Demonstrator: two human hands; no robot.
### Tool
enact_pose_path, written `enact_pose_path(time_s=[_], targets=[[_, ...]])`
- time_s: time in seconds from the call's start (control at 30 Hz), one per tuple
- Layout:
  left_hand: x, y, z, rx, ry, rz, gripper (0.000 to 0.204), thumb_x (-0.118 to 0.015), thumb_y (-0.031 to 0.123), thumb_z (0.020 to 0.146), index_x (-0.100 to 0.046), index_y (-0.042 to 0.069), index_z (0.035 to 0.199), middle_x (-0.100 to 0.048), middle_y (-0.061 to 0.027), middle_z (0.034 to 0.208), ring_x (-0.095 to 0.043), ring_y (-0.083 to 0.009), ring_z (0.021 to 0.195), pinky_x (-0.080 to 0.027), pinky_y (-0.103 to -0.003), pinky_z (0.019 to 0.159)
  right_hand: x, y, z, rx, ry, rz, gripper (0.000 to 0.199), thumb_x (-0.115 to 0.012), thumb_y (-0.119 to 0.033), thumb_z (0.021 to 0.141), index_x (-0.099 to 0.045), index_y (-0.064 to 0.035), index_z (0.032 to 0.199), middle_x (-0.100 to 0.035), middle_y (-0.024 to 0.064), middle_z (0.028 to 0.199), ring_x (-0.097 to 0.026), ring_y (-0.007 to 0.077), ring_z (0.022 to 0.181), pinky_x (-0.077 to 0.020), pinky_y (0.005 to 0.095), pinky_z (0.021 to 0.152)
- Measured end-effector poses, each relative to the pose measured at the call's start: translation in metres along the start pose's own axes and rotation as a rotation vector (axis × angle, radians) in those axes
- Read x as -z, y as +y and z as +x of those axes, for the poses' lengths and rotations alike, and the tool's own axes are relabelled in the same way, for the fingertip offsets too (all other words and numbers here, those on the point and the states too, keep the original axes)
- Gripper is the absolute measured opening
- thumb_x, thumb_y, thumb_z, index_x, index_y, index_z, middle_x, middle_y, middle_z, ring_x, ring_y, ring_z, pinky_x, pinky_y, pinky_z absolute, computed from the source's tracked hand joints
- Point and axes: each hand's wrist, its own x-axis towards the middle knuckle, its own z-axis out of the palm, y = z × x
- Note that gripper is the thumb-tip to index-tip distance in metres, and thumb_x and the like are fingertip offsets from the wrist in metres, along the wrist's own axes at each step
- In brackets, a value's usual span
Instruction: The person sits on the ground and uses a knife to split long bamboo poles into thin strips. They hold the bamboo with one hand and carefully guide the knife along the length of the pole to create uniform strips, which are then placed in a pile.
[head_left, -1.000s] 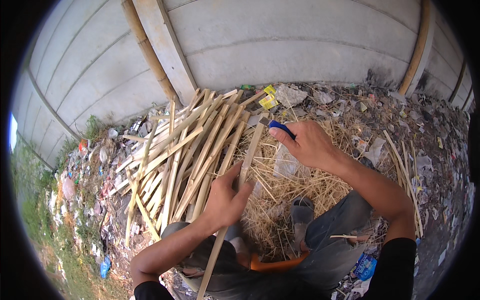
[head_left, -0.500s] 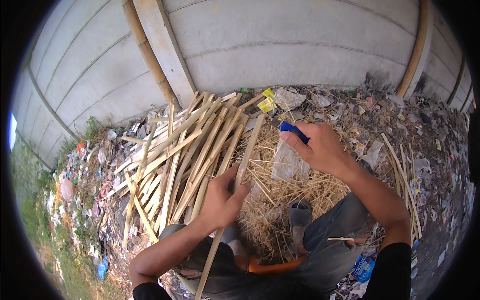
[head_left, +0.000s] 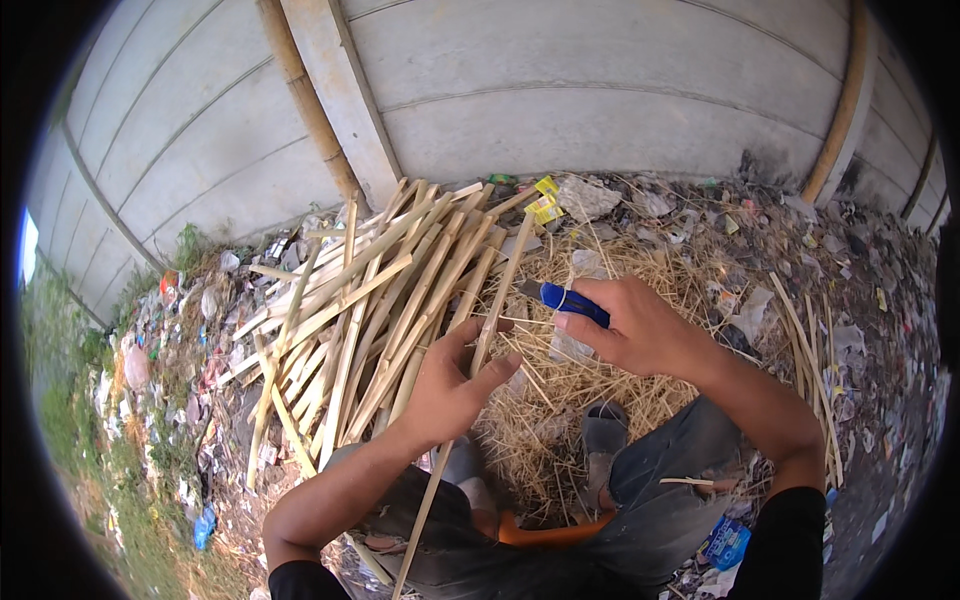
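Left hand (head_left: 450,390) grasps slat (head_left: 507,282), right hand (head_left: 632,325) grips knife (head_left: 575,303) at slat's three o'clock: best shave shallow, outward!

I observe one long, narrow, pale bamboo strip (head_left: 506,281), slanted, far end rightward. Just right of it I record a blue-handled knife (head_left: 577,303), blade exposed, pointing left at the strip; contact unconfirmed.

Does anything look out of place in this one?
Yes: one pale sliver lies on the right trouser leg, apart from the heaped shavings. Litter is strewn around, and a dark smudge marks the wall low down.
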Motion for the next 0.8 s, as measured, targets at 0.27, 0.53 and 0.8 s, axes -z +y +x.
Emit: enact_pose_path(time_s=[0.27, 0.53, 0.8], targets=[[0.006, 0.005, 0.007, -0.018, 0.035, -0.061, 0.047, -0.080, 0.026, 0.094, -0.055, 0.000, 0.125, -0.065, -0.0027, 0.091, -0.060, -0.0081, 0.081, -0.048, -0.025, 0.072, -0.011, -0.011, -0.007, 0.214, -0.068, -0.317, 0.030, -0.069, -0.038, 0.090, -0.066, -0.0087, 0.096, -0.068, 0.0146, 0.068, -0.070, 0.0393, 0.067, -0.0538, 0.0506, 0.063], [0.012, 0.003, 0.009, -0.006, -0.018, -0.116, 0.052, -0.082, 0.016, 0.091, -0.051, -0.001, 0.129, -0.068, -0.0075, 0.098, -0.065, -0.0124, 0.090, -0.052, -0.028, 0.080, -0.018, -0.018, -0.008, 0.216, -0.142, -0.408, 0.031, -0.071, -0.040, 0.089, -0.069, -0.0102, 0.096, -0.069, 0.0157, 0.070, -0.071, 0.0371, 0.066, -0.0546, 0.0504, 0.063], [0.020, -0.007, 0.014, -0.058, 0.120, -0.092, 0.043, -0.072, 0.010, 0.095, -0.051, -0.001, 0.131, -0.068, -0.0077, 0.095, -0.063, -0.0111, 0.081, -0.049, -0.027, 0.071, -0.009, -0.012, -0.010, 0.211, -0.042, -0.350, 0.036, -0.069, -0.044, 0.091, -0.068, -0.0079, 0.093, -0.069, 0.0158, 0.069, -0.069, 0.0387, 0.062, -0.0545, 0.0495, 0.062]])
